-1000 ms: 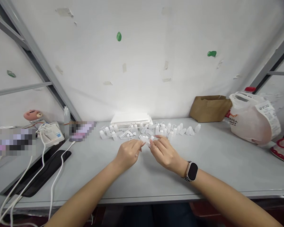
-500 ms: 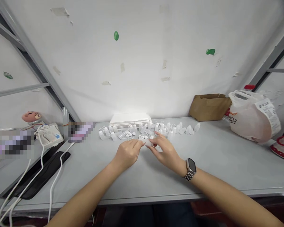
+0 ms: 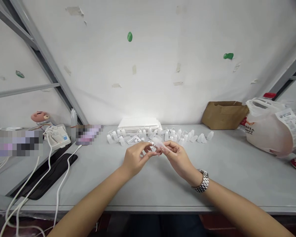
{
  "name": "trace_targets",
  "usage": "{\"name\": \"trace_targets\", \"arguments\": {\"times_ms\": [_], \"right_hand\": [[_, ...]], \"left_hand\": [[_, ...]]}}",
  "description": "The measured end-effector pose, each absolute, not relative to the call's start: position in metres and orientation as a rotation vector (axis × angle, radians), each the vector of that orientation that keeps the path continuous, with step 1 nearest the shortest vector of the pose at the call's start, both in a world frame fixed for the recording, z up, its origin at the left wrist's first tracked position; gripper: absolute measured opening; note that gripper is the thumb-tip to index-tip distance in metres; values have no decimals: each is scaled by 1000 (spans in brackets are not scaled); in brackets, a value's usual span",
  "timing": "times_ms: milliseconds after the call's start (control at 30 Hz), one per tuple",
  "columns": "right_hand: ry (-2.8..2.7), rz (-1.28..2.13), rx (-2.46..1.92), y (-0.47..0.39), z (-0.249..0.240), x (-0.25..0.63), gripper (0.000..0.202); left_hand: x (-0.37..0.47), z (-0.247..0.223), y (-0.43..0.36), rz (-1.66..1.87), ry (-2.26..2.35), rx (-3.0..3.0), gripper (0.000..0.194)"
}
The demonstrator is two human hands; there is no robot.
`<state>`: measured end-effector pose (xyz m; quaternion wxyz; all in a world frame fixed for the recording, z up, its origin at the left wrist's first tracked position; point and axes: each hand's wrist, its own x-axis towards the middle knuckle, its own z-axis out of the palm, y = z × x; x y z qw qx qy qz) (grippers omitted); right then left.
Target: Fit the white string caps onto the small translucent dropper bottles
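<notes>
My right hand grips a small translucent plastic bottle between thumb and fingers. The bottle is tilted, with one end pointing up and to the left. Close beside it is my left hand, its thumb and fingers curved and apart, the tips near the fingers of my right hand. I make out nothing held in it. Behind the hands, several similar dropper bottles stand or lie on the grey table. Small white caps lie among them, partly hidden by my hands.
A stack of white sheets or flat boxes rests against the wall. At the right are an open cardboard box and a plastic carrier bag. White cables, a black flat case and a power strip occupy the left.
The bottle has come up into view, tilted in my right hand, which has turned over. My left hand's fingers have spread from a closed pinch. The view has shifted slightly left.
</notes>
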<state>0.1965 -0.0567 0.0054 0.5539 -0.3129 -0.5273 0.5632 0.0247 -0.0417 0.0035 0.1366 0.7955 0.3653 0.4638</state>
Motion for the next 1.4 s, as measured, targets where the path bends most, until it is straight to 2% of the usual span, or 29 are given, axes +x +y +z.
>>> {"name": "trace_targets", "arguments": {"times_ms": [133,333,467,733,967,1133,1200,1300,1400], "right_hand": [[-1297,1398,-694,-56,6,196,18],[-1376,1331,-804,-57,4,192,21],[-1388,1320,-841,-59,5,190,24],[-1396,1355,-828,-53,-1,192,24],[-1249,1640,-613,-52,-4,189,26],[-1182,1717,-576,-50,2,190,27],[-1141,1693,-601,-49,5,193,27],[-1061,1671,-605,-46,6,200,26],[-1014,1645,-626,-42,5,206,27]], "left_hand": [[27,12,-45,1354,966,1803,34],[34,17,-45,1295,882,1412,25],[36,13,-43,1312,867,1390,21],[42,6,-42,1324,905,1451,26],[43,5,-41,1253,894,1444,31],[33,12,-32,1152,811,1430,47],[23,15,-21,1271,875,1371,51],[3,16,-1,1387,1128,1339,47],[-11,10,13,1309,1322,1453,42]]}}
